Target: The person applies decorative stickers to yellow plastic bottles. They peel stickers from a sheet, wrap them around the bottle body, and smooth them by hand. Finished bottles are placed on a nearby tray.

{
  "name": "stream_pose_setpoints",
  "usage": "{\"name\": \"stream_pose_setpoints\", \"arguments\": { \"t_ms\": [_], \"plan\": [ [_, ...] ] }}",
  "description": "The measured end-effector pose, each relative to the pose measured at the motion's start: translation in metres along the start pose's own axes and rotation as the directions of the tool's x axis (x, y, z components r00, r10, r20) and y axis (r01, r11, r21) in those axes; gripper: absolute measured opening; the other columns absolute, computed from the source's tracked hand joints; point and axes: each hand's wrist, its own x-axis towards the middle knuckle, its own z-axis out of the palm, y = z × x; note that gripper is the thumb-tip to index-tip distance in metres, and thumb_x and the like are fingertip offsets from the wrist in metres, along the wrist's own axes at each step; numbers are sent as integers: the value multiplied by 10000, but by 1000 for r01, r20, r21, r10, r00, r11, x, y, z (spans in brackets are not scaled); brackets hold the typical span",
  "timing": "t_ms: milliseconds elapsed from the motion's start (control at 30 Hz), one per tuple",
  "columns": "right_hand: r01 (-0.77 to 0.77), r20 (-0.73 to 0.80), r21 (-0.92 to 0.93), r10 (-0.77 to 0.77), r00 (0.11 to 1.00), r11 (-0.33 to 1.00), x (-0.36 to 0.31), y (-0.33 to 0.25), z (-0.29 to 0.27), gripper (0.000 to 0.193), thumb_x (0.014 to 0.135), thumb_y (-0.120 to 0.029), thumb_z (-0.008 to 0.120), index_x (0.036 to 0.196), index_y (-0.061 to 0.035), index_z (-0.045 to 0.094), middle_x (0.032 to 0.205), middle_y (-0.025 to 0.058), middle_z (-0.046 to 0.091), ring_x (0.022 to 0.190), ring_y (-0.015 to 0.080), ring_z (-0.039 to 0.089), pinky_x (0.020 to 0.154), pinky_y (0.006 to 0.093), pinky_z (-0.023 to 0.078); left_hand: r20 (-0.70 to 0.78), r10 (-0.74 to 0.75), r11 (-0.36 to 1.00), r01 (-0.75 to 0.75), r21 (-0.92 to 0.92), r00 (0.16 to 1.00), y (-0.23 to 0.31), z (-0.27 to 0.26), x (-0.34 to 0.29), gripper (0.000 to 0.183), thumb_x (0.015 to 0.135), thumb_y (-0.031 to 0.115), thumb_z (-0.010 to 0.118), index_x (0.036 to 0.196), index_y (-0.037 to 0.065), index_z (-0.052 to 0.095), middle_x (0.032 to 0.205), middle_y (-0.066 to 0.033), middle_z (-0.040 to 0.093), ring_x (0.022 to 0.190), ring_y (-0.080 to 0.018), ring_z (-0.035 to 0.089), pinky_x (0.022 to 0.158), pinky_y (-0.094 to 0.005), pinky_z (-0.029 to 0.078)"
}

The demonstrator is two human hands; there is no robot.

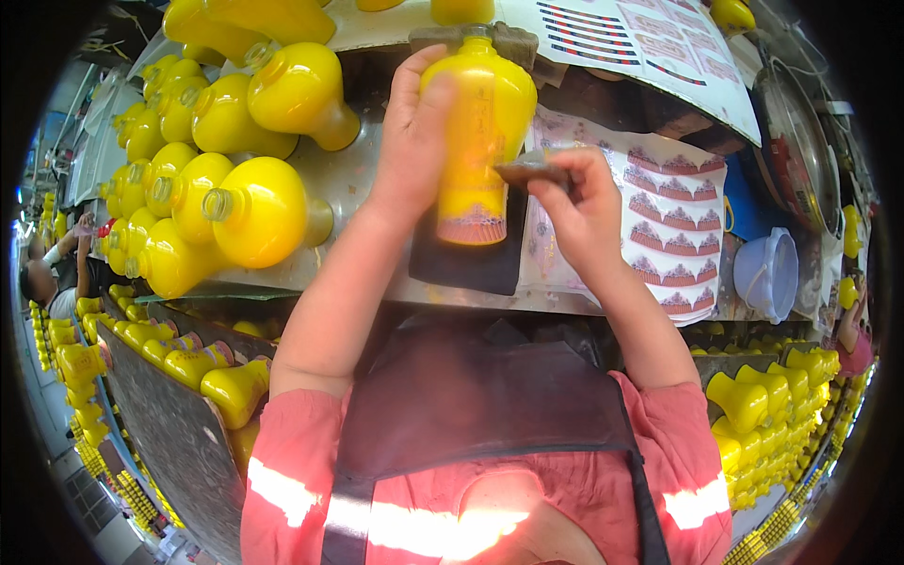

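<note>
A glossy yellow bottle (490, 118) lies on the worktop in front of me, its neck pointing away. Faint vertical lettering runs down its side, and a pink and purple patterned band (471, 228) circles its base. My left hand (414, 137) is wrapped along the bottle's left side, with the fingertips slightly blurred. Pinched in my right hand (582, 193) is a dark, flat scraper (527, 170), its tip touching or very close to the bottle's right side. Beneath the base lies a black cloth (471, 268). A sheet of crown-shaped decals (673, 226) rests just right of my right hand.
Several yellow bottles (259, 212) crowd the worktop at left. Another decal sheet (640, 47) lies at the far right, near a pale blue bucket (767, 273) and a round metal pan (800, 141). Racks of yellow bottles (772, 400) stand below. Other people work at both edges.
</note>
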Motion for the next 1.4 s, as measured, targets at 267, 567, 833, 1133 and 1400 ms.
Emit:
{"name": "stream_pose_setpoints", "arguments": {
  "t_ms": [267,567,833,1133,1400],
  "plan": [
    [24,11,-122,-23,1000,992,0,1,4,286,942,8,708,1183,-11,554,1070,78,676,936,138,673,848,276,557,-16,35,999,-35,33,999,-3,-3,3,443,1104,333,495,1440,50,438,1261,-93,632,1112,-161,643,967,-311,536],
    [-225,-22,58,226,974,973,25,-27,-14,237,1040,-129,614,1250,-21,598,975,12,640,968,80,628,844,227,508,19,281,789,-242,565,960,-8,-15,-2,574,1117,407,429,1537,26,334,1459,-141,497,1294,-210,540,1104,-340,430],
    [-312,207,-254,367,907,915,28,-8,10,642,994,-403,618,1474,-4,468,1233,222,688,1117,310,682,964,380,520,43,-14,836,-11,549,999,-6,-10,-41,860,1072,477,461,1628,13,-4,1600,-217,329,1471,-301,366,1197,-374,306],
    [-296,262,-258,362,895,920,24,-17,12,666,1017,-380,559,1543,-18,369,1303,282,649,1223,411,639,1034,429,494,24,-130,838,97,538,991,7,-10,-39,942,1043,443,520,1614,-16,-72,1556,-282,393,1388,-413,473,1139,-431,397],
    [-162,279,-367,275,920,916,27,-1,13,655,1038,-369,525,1565,-34,327,1378,303,594,1280,448,588,1062,442,468,72,-6,515,-59,855,997,2,-7,-51,1038,964,338,658,1589,-68,-65,1509,-343,418,1313,-498,522,1086,-496,451]
  ]
}}
